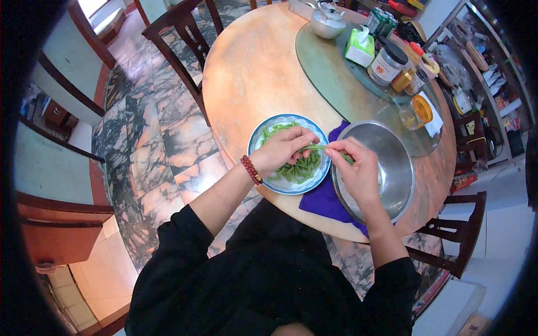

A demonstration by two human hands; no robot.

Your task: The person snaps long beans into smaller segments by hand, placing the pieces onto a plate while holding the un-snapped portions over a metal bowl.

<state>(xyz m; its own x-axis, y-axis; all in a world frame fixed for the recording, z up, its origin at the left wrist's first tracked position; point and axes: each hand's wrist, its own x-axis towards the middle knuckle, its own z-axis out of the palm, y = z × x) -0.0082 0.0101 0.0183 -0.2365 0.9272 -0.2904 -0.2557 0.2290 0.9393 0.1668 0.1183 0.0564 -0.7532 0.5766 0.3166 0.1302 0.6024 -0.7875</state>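
Between my two hands stretches a green bean, pinched at both sides over the right rim of a plate. My left hand grips one end, above the blue-rimmed white plate. Short pieces of green bean are heaped on that plate, partly covered by my left hand. My right hand holds the other end in its fingertips, with part of the bean showing beyond them. Below my right hand stands a wide stainless steel basin, with a few green bits inside. A purple cloth lies under the basin.
The round table carries a glass turntable with a metal kettle, a tissue pack, a black-lidded jar and an orange-lidded jar. Wooden chairs stand around it. Shelves line the right side.
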